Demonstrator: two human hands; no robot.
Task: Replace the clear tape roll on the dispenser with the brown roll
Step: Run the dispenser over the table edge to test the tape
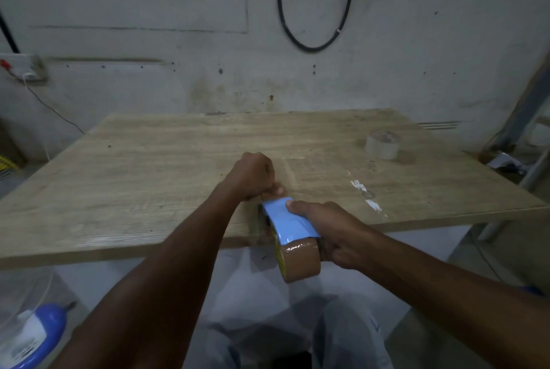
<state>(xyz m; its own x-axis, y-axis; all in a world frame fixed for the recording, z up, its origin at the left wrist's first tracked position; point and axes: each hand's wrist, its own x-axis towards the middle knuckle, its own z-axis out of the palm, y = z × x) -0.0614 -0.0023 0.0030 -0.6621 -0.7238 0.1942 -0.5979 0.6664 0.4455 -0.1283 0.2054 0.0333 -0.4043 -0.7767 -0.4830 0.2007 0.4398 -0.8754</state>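
At near edge of wooden bench (178, 160), right grip (333, 228) clutches blue plastic dispenser (287, 219) holding brown tape roll (300, 261); left grip (253, 175) pinches its front.

My left hand (253, 175) and right hand (327, 224) are bare, and so are both forearms (178, 249) up to the edge of view. Lower down, my legs wear pale blue-grey trousers (348, 336), loosely creased. A blue patch (532, 290) sits by my right upper arm. It may be a sleeve; I cannot tell.
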